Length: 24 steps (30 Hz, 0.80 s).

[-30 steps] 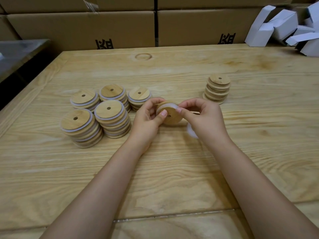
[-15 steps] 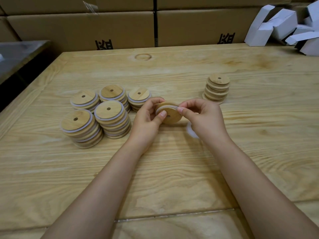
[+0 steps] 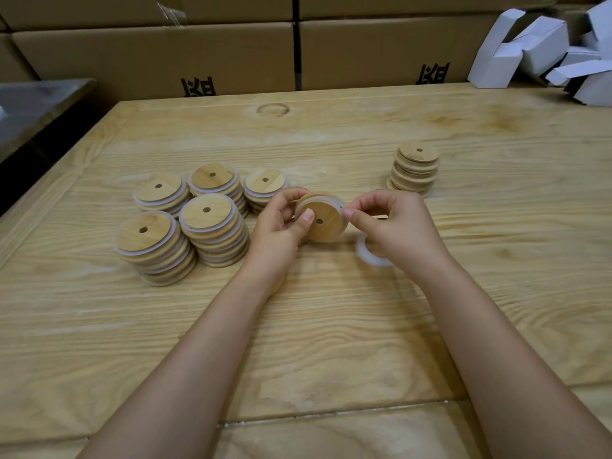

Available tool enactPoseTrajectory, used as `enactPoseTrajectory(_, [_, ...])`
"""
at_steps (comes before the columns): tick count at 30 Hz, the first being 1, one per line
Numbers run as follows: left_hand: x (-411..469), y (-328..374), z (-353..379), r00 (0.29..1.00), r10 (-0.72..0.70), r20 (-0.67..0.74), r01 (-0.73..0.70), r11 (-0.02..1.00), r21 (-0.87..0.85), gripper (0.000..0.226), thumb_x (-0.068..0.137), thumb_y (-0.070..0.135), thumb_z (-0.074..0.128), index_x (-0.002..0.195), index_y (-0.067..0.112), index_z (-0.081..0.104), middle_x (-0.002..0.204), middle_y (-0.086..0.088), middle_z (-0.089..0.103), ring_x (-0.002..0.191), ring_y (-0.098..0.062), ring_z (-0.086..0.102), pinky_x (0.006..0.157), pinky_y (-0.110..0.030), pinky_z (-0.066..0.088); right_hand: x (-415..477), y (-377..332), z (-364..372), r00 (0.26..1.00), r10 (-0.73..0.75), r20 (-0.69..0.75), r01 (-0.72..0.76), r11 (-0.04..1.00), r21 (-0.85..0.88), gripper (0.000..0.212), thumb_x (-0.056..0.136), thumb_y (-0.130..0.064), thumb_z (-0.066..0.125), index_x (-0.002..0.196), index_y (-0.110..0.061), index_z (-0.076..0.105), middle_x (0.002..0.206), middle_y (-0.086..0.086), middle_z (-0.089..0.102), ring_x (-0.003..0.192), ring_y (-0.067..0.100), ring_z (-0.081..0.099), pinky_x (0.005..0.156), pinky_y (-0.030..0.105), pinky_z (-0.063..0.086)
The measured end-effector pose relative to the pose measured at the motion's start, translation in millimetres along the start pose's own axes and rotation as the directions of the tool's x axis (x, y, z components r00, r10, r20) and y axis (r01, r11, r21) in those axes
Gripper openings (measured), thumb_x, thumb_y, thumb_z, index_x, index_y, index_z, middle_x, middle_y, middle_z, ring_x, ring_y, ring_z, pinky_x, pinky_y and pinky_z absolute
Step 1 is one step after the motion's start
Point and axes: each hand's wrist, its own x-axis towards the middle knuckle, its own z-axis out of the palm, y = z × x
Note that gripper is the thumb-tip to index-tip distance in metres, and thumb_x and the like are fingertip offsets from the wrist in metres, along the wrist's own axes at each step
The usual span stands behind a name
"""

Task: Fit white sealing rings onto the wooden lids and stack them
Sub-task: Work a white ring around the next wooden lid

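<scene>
Fingers of your left hand (image 3: 281,226) curl round the round wooden lid (image 3: 326,223); those of your right hand (image 3: 399,226) pinch its white sealing ring (image 3: 299,207).

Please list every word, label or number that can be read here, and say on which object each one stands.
Black print on the left cardboard box: cut off by the table edge, not readable.
Black print on the right cardboard box: likewise cut off, not readable.
On the wooden lids and white cartons: no text visible.
</scene>
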Motion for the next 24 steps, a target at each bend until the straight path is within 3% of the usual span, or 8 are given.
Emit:
enactPoseTrajectory(5, [0.6, 0.9, 0.9, 0.999, -0.012, -0.029, 0.011, 0.999, -0.036, 0.025, 0.092, -0.006, 0.046, 0.098, 0.017, 0.053, 0.09, -0.004, 0.063, 0.083, -0.017, 0.06, 0.085, -0.043, 0.05, -0.9, -0.6, 1.5, 1.0, -0.011, 0.006, 0.012, 0.999, -0.051, 0.022, 0.083, -0.017, 0.068, 0.064, -0.026, 0.062, 0.066, -0.014, 0.061, 0.066, -0.001, 0.055, 0.063, 0.015, 0.041])
enactPoseTrajectory(10, [1.4, -0.8, -1.5, 1.0, -0.018, 0.003, 0.018, 0.999, -0.045, 0.022, 0.092, -0.001, 0.049, 0.099, 0.019, 0.055, 0.085, 0.001, 0.067, 0.081, -0.013, 0.064, 0.076, -0.037, 0.054, -0.4, 0.3, 0.6, 1.0, 0.029, -0.005, -0.028, 0.995, 0.093, 0.017, 0.081, -0.014, 0.071, 0.067, -0.022, 0.066, 0.057, -0.016, 0.061, 0.057, -0.008, 0.055, 0.059, 0.008, 0.041])
enactPoseTrajectory(13, [2.0, -1.1, -3.1, 0.999, -0.025, 0.024, 0.026, 0.999, -0.047, 0.018, 0.093, 0.005, 0.05, 0.103, 0.019, 0.056, 0.08, 0.006, 0.07, 0.075, -0.007, 0.066, 0.063, -0.026, 0.056, -1.0, 1.1, 2.0, 0.998, 0.068, -0.005, -0.066, 0.979, 0.191, 0.011, 0.079, -0.013, 0.073, 0.07, -0.018, 0.069, 0.065, -0.009, 0.066, 0.066, 0.0, 0.059, 0.068, 0.018, 0.051])
enactPoseTrajectory(16, [1.5, -1.2, -4.3, 0.999, -0.026, 0.043, 0.028, 0.998, -0.048, 0.019, 0.095, 0.011, 0.048, 0.109, 0.02, 0.058, 0.085, 0.005, 0.071, 0.08, -0.01, 0.067, 0.062, -0.026, 0.055, -1.0, 2.3, 4.4, 0.996, 0.087, -0.028, -0.078, 0.969, 0.235, 0.006, 0.079, -0.013, 0.073, 0.074, -0.015, 0.07, 0.077, 0.001, 0.07, 0.076, 0.01, 0.064, 0.078, 0.029, 0.054])
enactPoseTrajectory(22, [4.6, -2.2, -4.9, 0.996, -0.063, -0.069, 0.055, 0.992, -0.117, 0.014, 0.095, 0.015, 0.05, 0.101, 0.024, 0.06, 0.082, 0.007, 0.072, 0.084, -0.015, 0.065, 0.066, -0.031, 0.056, -0.1, 2.8, 3.1, 1.0, -0.022, 0.01, 0.02, 0.985, 0.173, 0.014, 0.084, -0.007, 0.066, 0.092, -0.016, 0.073, 0.09, -0.005, 0.072, 0.081, 0.002, 0.065, 0.073, 0.013, 0.048])
enactPoseTrajectory(24, [5.6, -1.8, -5.1, 0.994, -0.079, -0.081, 0.066, 0.986, -0.152, 0.012, 0.095, 0.015, 0.05, 0.099, 0.023, 0.06, 0.083, 0.008, 0.072, 0.084, -0.015, 0.065, 0.066, -0.031, 0.057, -0.7, 2.5, 3.1, 0.998, -0.054, 0.04, 0.048, 0.991, 0.123, 0.02, 0.082, -0.007, 0.068, 0.096, -0.021, 0.072, 0.095, -0.006, 0.071, 0.084, 0.005, 0.065, 0.073, 0.014, 0.049])
